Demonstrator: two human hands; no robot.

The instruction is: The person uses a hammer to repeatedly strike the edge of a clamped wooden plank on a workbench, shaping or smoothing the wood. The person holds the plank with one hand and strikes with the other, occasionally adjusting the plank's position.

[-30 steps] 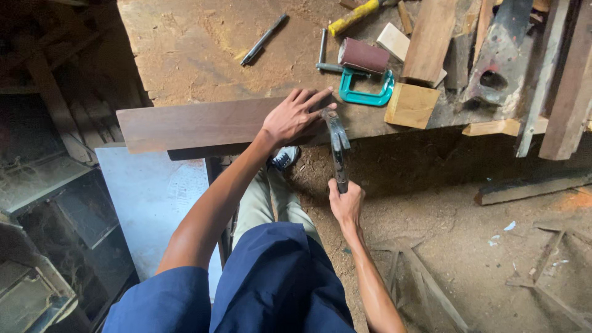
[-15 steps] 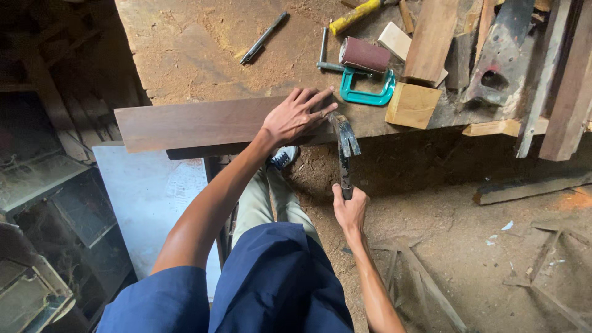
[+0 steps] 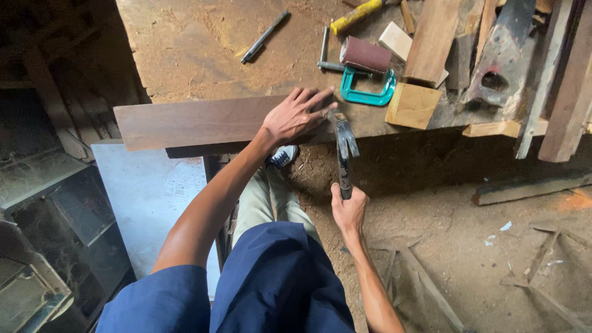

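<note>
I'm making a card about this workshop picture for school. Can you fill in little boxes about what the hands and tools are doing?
Place: dusty wooden workbench
Left hand: flat on a dark wooden plank
Right hand: grip closed on a hammer handle
Hammer head: at the plank's right end, by the left fingertips
Nearby: teal clamp, sanding block, yellow-handled tool, black marker, wood offcuts

Left hand (image 3: 295, 116) covers part of the dark board (image 3: 197, 122); what lies under the palm can't be seen. Hammer (image 3: 343, 148) grip hidden inside right hand (image 3: 348, 209). Planks (image 3: 564, 80) on the worktop (image 3: 185, 49) cut off at top and right edges.
</note>
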